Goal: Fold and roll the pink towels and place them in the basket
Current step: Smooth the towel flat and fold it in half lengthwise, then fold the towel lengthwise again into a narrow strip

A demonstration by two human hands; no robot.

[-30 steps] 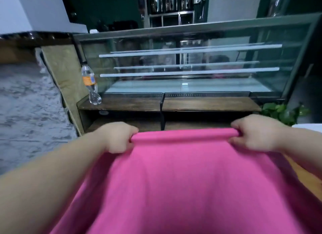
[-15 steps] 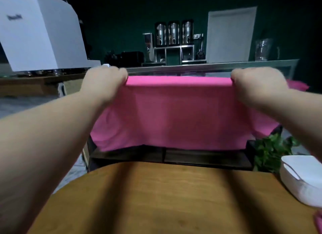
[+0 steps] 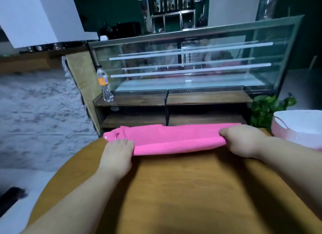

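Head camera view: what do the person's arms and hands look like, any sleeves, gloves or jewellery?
The left hand and right hand are bare, with no gloves. The left forearm and right forearm are uncovered to the frame edge, with no sleeve showing. No watch or bracelet shows. The picture is too soft to rule out a thin ring.

No legible text, bottle label (image 3: 102, 81) (orange) blurred
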